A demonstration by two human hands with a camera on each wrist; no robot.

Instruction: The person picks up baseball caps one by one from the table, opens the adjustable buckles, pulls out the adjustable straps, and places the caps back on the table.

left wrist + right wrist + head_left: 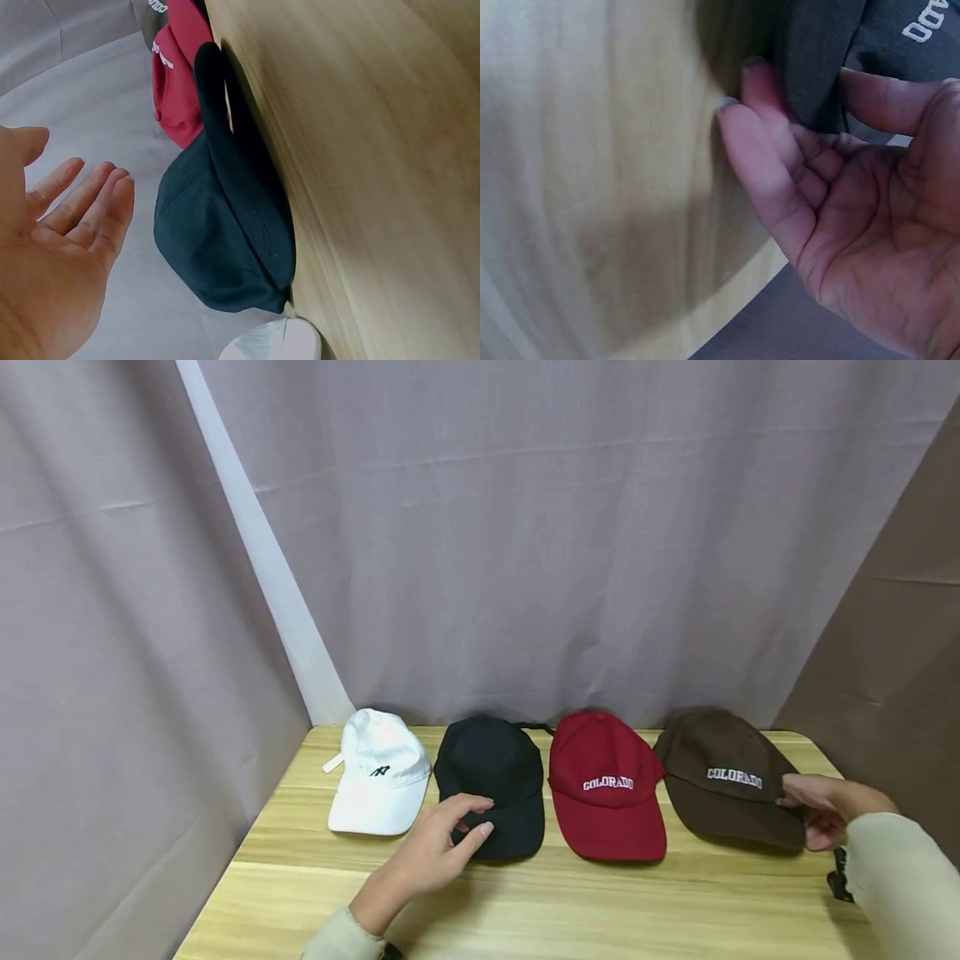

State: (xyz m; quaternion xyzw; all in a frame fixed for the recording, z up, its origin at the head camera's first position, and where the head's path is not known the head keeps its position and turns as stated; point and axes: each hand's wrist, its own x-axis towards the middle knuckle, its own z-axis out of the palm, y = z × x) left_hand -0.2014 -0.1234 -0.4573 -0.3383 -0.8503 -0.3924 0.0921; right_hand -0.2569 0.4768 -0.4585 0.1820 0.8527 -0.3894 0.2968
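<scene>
Four caps would be a row; from the left come a white cap point(378, 777), a black cap point(491, 768), a red cap point(606, 777) and a brown cap point(727, 768). My right hand point(832, 802) grips the right end of the brown cap's brim, thumb on top and fingers beneath, as the right wrist view confirms on the dark brim point(814, 75). Over the black cap's brim hovers my left hand point(438, 847), fingers loosely bent with a gap to the thumb. The left wrist view shows that hand point(64, 232) apart from the black cap point(217, 217), holding nothing.
All the caps lie on a light wooden table point(570, 910), brims toward me. Grey curtains point(525, 543) hang close behind it, with a brown curtain point(892, 677) on the right. A white tag point(333, 763) sticks out beside the white cap.
</scene>
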